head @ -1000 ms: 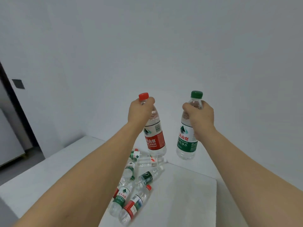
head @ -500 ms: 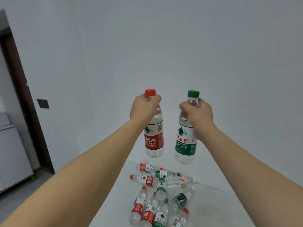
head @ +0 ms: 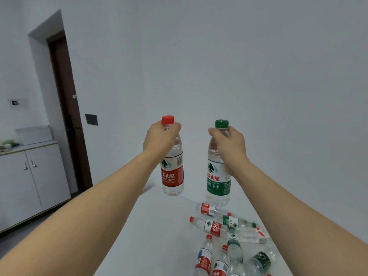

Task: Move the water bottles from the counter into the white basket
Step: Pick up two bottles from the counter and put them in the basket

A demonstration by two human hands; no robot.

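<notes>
Bottle pile [head: 229, 236] shifted right, uncontained.

Left hand [head: 159, 137] gripping red-capped bottle [head: 172, 168], right hand [head: 231, 145] gripping green-capped bottle [head: 218, 176]

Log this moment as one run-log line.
left hand: grips red-cap bottle aloft | right hand: grips green-cap bottle aloft | counter: bottles remain | basket: unseen

Both bare forearms are extended forward and raised. The left hand [head: 159, 136] is curled round the neck of a red-capped bottle [head: 172, 172], held upright. The right hand [head: 229, 144] is curled round the neck of a green-capped bottle [head: 218, 182], likewise upright. The hands are held apart, level.
</notes>
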